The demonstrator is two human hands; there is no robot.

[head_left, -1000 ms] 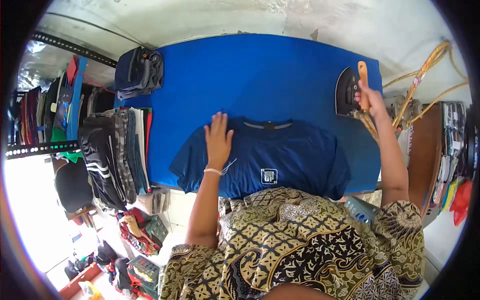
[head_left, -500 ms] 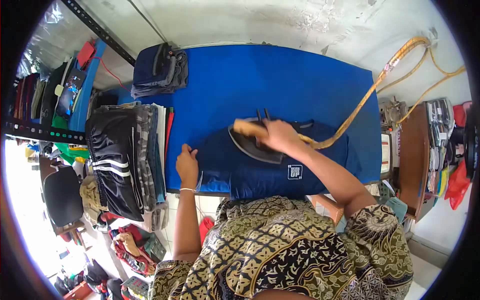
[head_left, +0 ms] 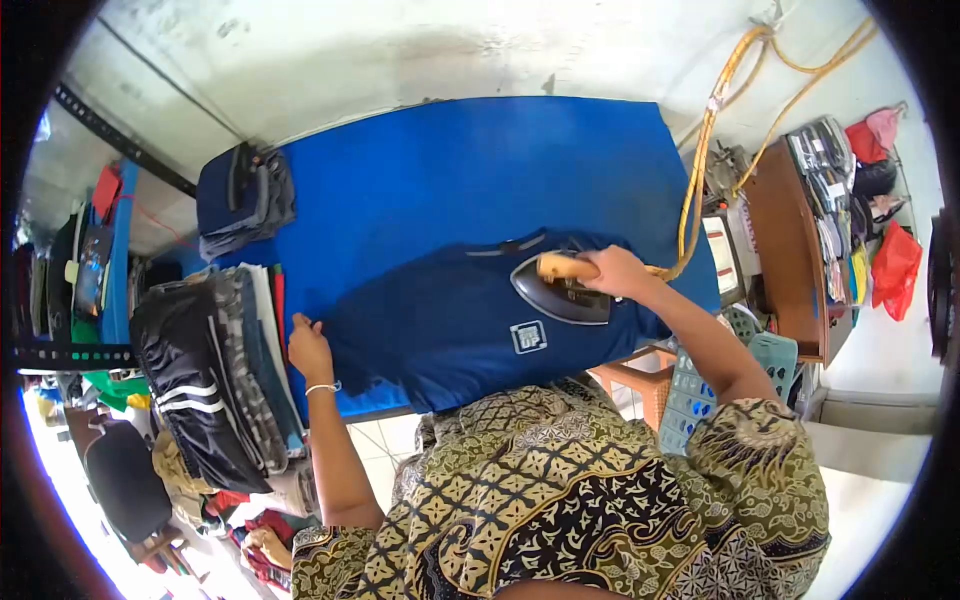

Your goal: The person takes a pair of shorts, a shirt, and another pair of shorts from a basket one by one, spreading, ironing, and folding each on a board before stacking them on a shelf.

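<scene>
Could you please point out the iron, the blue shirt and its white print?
Iron (head_left: 562, 301): head view, dark body below handle.
Blue shirt (head_left: 430, 310): head view, body fabric.
White print (head_left: 529, 338): head view, middle.

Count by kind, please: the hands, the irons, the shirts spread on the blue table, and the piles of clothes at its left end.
Hands: 2 (left hand, right hand)
Iron: 1
Spread shirt: 1
Piles: 2 (far pile, near pile)
Total: 6
</scene>
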